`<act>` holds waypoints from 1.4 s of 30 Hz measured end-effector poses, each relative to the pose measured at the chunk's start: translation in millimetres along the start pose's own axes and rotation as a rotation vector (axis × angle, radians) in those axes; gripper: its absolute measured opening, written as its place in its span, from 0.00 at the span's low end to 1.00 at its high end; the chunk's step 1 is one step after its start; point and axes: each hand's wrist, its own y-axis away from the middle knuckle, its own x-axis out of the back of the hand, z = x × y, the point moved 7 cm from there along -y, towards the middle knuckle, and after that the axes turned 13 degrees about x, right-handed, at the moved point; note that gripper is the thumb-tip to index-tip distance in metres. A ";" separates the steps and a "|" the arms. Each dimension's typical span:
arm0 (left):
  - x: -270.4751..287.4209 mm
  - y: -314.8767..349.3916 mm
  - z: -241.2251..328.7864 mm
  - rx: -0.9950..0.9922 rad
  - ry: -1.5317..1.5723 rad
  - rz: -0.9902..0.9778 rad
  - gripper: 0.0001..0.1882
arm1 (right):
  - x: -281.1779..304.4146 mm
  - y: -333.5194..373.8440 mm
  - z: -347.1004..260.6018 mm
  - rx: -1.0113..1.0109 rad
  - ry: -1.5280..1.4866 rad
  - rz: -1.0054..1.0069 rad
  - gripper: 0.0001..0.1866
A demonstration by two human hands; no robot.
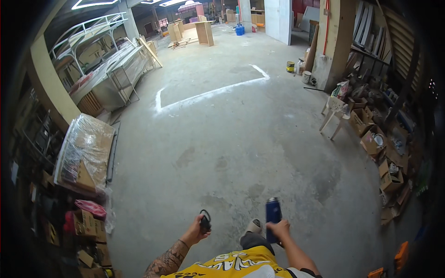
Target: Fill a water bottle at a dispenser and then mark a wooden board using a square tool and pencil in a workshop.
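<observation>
We'd wrapped our right grip (280,229) round the bottle (273,212), likely stiff and kinda slick, so best held mid-body, while our left grip (198,231) pinched the probably light lid (205,223).

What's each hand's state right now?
Left hand: closed, holding a black looped piece, apparently a lid.
Right hand: closed around a dark blue cylindrical bottle.

White lettering (227,265), white number (238,255), on yellow jersey (265,251)

matt blue btl (273,214), shiny metal-look rim (272,199), blk plastic-look lid (205,224), rough concrete flr (241,153), glossy plastic wrap (88,143)
</observation>
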 end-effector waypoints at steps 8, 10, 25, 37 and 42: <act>174.4 -9.1 57.0 0.085 0.223 0.681 0.34 | 62.0 -318.0 -152.8 -0.260 -1.299 -0.244 0.35; 213.9 -20.0 48.2 0.176 0.308 0.687 0.33 | 77.0 -388.2 -204.6 -0.173 -1.342 -0.163 0.34; 275.8 -154.7 590.3 -0.271 0.525 0.578 0.24 | 56.0 -528.4 -308.3 -0.413 -1.276 0.320 0.35; -60.3 -295.3 1019.0 0.028 0.166 -0.265 0.10 | 43.5 -833.8 -403.8 -0.222 -1.235 0.340 0.29; -114.8 -294.5 1135.1 0.015 0.051 -0.185 0.10 | -12.0 -1052.3 -586.4 -0.177 -0.844 -0.168 0.32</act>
